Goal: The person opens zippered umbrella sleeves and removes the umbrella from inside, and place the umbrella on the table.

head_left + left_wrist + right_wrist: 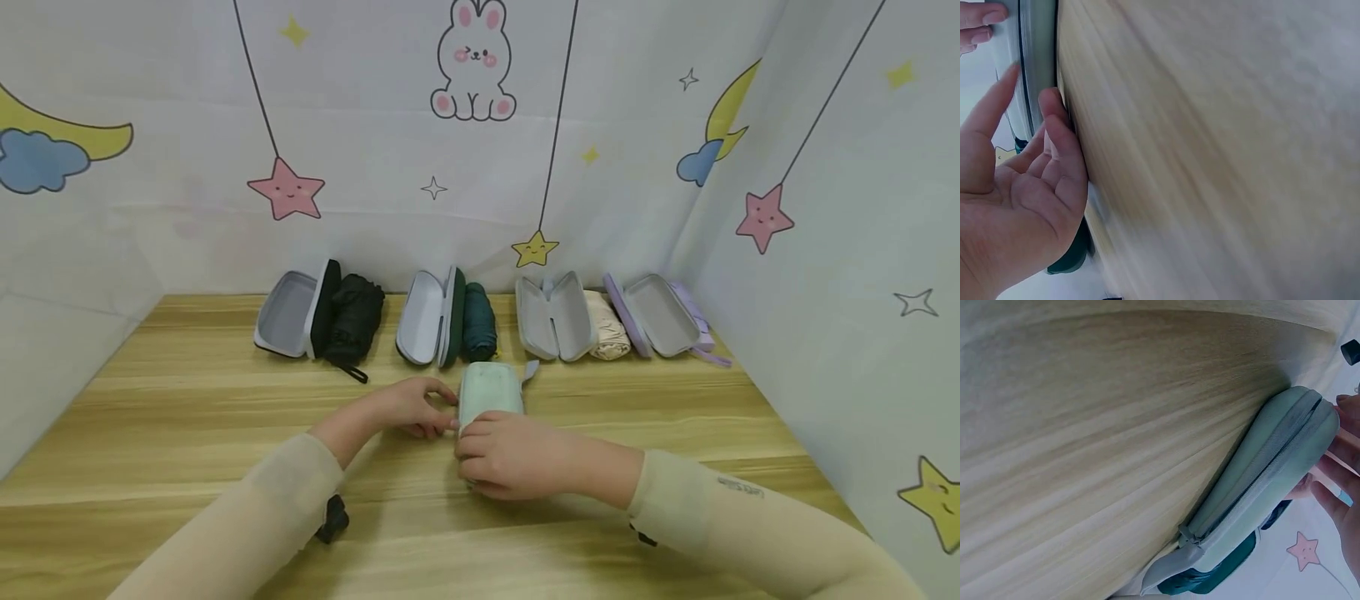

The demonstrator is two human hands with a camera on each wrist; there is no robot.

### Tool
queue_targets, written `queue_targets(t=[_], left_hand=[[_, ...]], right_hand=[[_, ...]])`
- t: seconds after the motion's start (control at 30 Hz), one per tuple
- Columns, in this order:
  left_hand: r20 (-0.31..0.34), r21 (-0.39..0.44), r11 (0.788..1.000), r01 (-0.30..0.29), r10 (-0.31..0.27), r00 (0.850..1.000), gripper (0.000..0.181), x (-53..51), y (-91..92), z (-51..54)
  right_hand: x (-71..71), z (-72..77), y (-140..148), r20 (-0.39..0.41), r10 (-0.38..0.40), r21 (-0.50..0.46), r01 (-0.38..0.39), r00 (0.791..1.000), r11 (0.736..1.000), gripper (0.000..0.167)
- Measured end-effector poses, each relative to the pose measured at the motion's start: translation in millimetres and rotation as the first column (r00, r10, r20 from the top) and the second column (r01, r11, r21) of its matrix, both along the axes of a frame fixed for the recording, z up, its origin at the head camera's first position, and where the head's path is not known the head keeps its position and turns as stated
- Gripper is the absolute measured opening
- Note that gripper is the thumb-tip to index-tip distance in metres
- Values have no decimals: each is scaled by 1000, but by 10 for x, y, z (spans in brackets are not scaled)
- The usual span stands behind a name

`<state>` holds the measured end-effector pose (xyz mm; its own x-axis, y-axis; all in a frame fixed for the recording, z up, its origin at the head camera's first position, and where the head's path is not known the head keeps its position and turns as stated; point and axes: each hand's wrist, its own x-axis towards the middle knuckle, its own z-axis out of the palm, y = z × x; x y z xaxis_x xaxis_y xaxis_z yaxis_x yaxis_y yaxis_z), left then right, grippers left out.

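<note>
A pale mint zippered case (491, 390) lies on the wooden table between both hands. A zipper runs along its side, and a grey tab (1169, 570) sticks out at the far right corner. My left hand (416, 408) is at the case's left side, thumb and forefinger apart, other fingers loosely bent; in the left wrist view the left hand (1029, 181) has its fingertips against that side. From the right, my right hand (517, 457) reaches over the near end, fingers curled over its left edge. In the right wrist view, only part of the right hand (1344, 469) shows.
Along the back stand several open cases: a black one (288, 312), a dark green one (423, 317), a grey one (555, 317) and a purple one (663, 315). Folded umbrellas lie beside them: black (356, 321), green (478, 323), cream (609, 329) and purple (693, 312).
</note>
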<state>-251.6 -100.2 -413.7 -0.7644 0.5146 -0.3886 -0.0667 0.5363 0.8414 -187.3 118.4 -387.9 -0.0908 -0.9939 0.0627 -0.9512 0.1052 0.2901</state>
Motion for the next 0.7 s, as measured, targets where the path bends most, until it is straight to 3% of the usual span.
queue_targets(t=[0.4, 0.7], left_hand=[[-53, -86, 996, -17, 12, 999, 37, 0, 87, -22], [-63, -93, 996, -7, 1, 998, 37, -16, 94, -40]], right_hand=[[-11, -49, -8, -2, -40, 80, 40, 999, 996, 21], [1, -19, 85, -19, 13, -35, -13, 1000, 999, 20]])
